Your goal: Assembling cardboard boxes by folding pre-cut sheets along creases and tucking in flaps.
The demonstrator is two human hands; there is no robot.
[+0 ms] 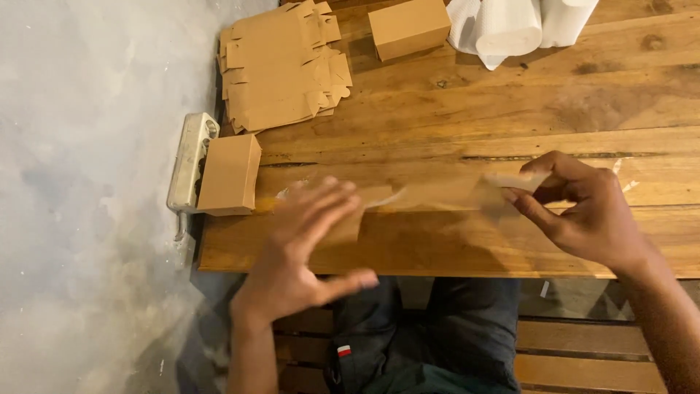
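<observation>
Cardboard, one flat brown blank (430, 195), lies blurred across the near part of the bench (510, 102), and it is what both my hands are on. Its long axis runs left to right, roughly along the bench's front edge, so it spans the gap between my hands instead of pointing away from me.

Going from big to small: the wooden bench fills most of the view, with grey floor to its left and my dark trousers below the front edge. At the far left corner sits a stack of flat blanks (281, 69). A folded box (408, 28) stands at the far edge, with white rolls (510, 25) just beside it on the right. A second folded box (230, 175) rests at the left edge, touching or nearly touching a pale power strip (191, 160) that hangs at the bench's side.

My right hand (583, 211) pinches the blank's right end between thumb and fingertips, closed on it. My left hand (306, 248) is spread open, fingers apart, over the left end; through the motion blur I cannot tell whether the palm presses on it or hovers just above. The right hand has the only sure grip.
</observation>
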